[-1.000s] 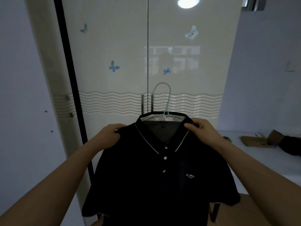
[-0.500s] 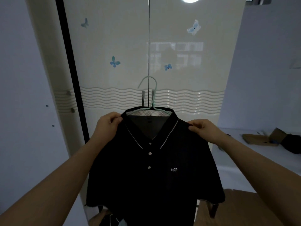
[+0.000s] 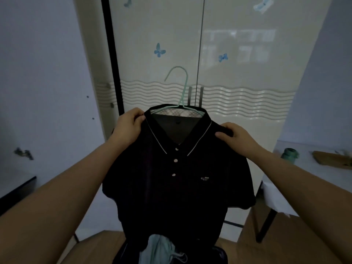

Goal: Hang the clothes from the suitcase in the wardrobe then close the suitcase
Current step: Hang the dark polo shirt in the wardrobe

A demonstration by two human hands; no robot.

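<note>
— Where is the shirt?

— I hold the black short-sleeved polo shirt with a white-trimmed collar (image 3: 171,178) up in front of me, on a pale green wire hanger (image 3: 181,88). My left hand (image 3: 129,126) pinches the shoulder beside the collar; my right hand (image 3: 236,136) grips the other shoulder, fingers curled over the cloth.

— And what is around it?

— Behind stands the glossy cream wardrobe with blue butterflies and a wavy band (image 3: 238,92), both doors closed, their dark handles just behind the hook. A white-covered table (image 3: 278,197) edges in at right. Below the hem lies pale blue clothing (image 3: 162,250) in the dark suitcase (image 3: 219,256), on the wooden floor.
</note>
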